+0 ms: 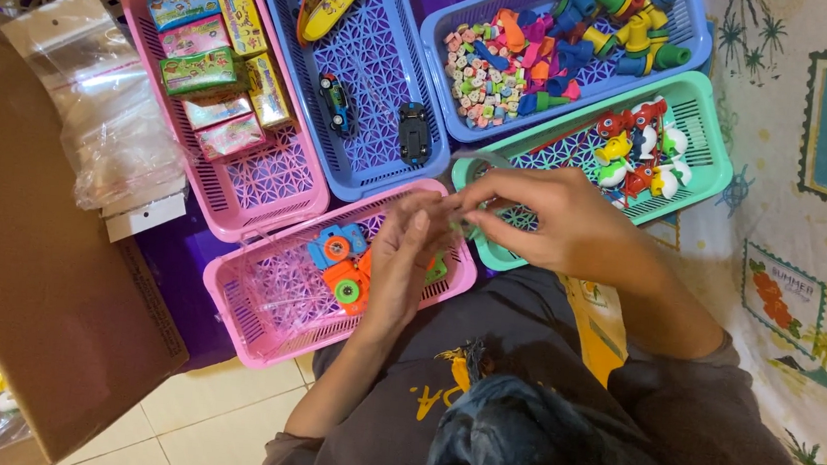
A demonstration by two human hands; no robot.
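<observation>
A blue basket (pixel 359 173) is sitting in the middle, holding two small toy cars (pixel 414 131). Just left of it, a tall pink basket (pixel 283 186) is carrying small colourful boxes (pixel 218 56). Further left, clear plastic bags (pixel 111 101) are lying beside a brown cardboard box (pixel 22 258). Right of it, a green basket (pixel 708 169) is holding bright toys.

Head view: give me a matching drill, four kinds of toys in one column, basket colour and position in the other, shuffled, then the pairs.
Things:
1. Small flat boxes
2. Two dark toy cars
3. Red, yellow and white toys
4. Blue and orange toy cameras

Baskets:
A. Green basket, right
B. Small pink basket, nearest the person
C. Tall pink basket, left
D. Middle blue basket

Pairs: 1-C, 2-D, 3-A, 4-B
</observation>
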